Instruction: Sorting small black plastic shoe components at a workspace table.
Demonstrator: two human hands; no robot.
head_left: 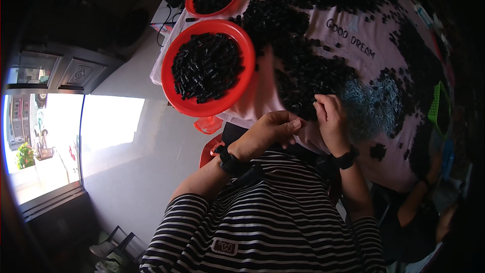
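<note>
left hand pinching small black plastic piece | right hand grip unclear, near table edge | likely light, stiff; hold by sides

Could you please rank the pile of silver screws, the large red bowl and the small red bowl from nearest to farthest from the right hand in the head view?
From the right hand:
1. Pile of silver screws, just to its right on the cloth.
2. Large red bowl, to its left.
3. Small red bowl, farther up and left.
</note>
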